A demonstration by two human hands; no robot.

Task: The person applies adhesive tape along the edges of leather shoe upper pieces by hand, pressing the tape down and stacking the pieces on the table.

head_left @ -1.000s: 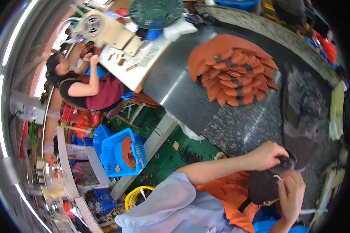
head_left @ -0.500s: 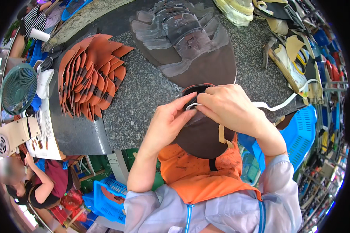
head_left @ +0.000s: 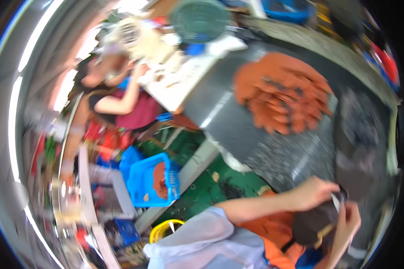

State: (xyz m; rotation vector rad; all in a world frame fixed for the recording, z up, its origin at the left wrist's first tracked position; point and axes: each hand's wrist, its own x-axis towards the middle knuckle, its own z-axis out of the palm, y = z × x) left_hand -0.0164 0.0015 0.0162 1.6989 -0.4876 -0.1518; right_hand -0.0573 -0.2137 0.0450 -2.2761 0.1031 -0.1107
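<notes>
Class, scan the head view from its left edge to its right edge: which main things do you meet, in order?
Seated co-worker → blue plastic basket → green fan → fanned stack of orange cut pieces → person's left hand → dark piece both hands hold → right hand.

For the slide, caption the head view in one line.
Both hands, left hand and right hand, grip a dark brown leather piece at a grey table beside fanned orange pieces.

Both hands, left hand (head_left: 316, 193) and right hand (head_left: 348, 224), grip a dark leather piece (head_left: 312, 223)
</notes>
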